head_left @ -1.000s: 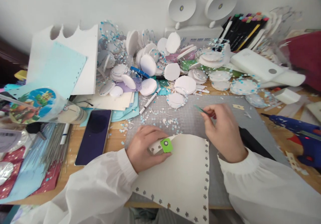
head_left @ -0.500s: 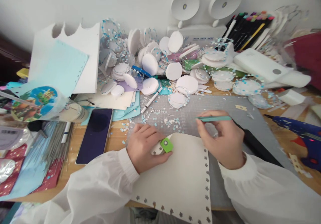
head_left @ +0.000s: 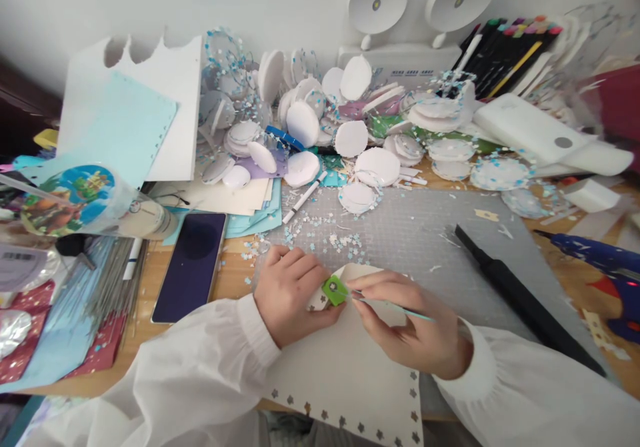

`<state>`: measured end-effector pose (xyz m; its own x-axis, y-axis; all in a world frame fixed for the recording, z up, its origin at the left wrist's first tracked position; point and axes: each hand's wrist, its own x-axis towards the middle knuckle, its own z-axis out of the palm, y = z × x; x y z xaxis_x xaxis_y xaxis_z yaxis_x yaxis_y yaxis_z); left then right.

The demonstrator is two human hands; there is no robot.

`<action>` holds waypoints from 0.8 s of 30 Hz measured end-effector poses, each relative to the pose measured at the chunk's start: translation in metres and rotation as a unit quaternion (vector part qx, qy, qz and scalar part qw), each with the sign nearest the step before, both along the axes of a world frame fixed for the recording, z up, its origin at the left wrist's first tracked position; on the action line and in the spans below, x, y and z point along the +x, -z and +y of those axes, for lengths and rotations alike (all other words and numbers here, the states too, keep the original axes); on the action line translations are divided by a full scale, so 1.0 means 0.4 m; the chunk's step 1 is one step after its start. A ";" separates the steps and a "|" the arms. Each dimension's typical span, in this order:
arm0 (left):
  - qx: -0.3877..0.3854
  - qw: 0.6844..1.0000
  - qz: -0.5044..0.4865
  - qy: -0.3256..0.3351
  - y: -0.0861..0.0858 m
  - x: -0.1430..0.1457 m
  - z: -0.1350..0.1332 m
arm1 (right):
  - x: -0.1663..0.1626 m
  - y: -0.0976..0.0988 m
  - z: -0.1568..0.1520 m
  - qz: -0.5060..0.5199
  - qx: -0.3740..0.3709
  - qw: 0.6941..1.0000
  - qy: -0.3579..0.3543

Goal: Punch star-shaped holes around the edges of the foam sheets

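Observation:
My left hand is closed round a small green paper punch clamped on the top corner of a cream sheet whose edges carry rows of punched flower holes. My right hand lies on the sheet and pinches a thin teal tool, its tip touching the punch. The sheet rests on a grey cutting mat strewn with tiny punched paper flowers.
A dark phone lies left of the mat, a long black bar on its right, a blue glue gun further right. White foam discs pile up behind, with markers and paper sheets at the back.
My right hand has swung down from above the mat to the sheet, bringing the teal tool's tip against the green punch. The left hand stays put.

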<state>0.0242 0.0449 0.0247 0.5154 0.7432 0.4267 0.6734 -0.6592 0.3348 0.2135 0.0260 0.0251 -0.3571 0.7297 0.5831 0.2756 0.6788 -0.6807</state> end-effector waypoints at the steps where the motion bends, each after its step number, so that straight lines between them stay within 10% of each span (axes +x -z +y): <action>1: 0.002 1.000 -0.001 0.000 0.000 0.000 0.000 | -0.001 0.002 0.000 0.000 0.000 1.000 0.000; 24: -0.004 0.999 -0.022 0.023 0.011 -0.002 0.000 | -0.007 0.001 0.008 0.218 -0.290 0.931 0.038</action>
